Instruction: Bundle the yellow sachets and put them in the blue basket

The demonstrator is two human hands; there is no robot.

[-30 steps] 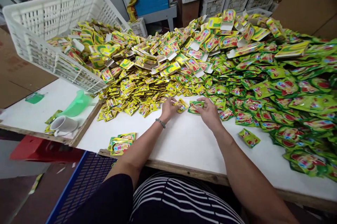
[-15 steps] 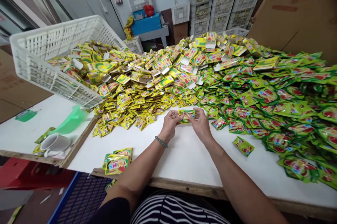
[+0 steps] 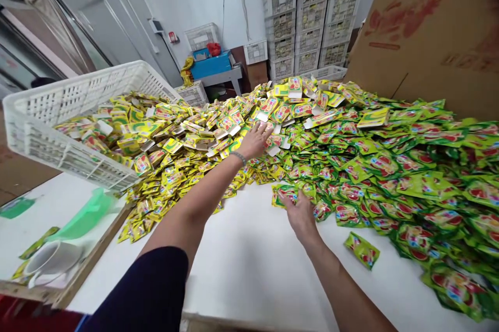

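Observation:
My left hand (image 3: 254,141) lies palm down with fingers spread on the heap of yellow sachets (image 3: 187,137), and nothing shows in it. My right hand (image 3: 301,213) is low at the heap's front edge, its fingers on a green-and-yellow sachet (image 3: 284,194). Whether it grips that sachet is hidden. The larger heap of green sachets (image 3: 413,181) spreads to the right of that hand. One loose green sachet (image 3: 362,250) lies apart on the white table (image 3: 241,264).
A tilted white plastic crate (image 3: 78,119) rests on the yellow heap at left, above a white mug (image 3: 52,262) and a green scoop (image 3: 88,217). Stacked white crates (image 3: 304,20) stand behind the table. A large cardboard sheet (image 3: 424,25) rises at right.
My hands have parted. The left has reached forward onto the yellow heap, and the right has moved to the sachets at the heap's edge. The view has tilted upward.

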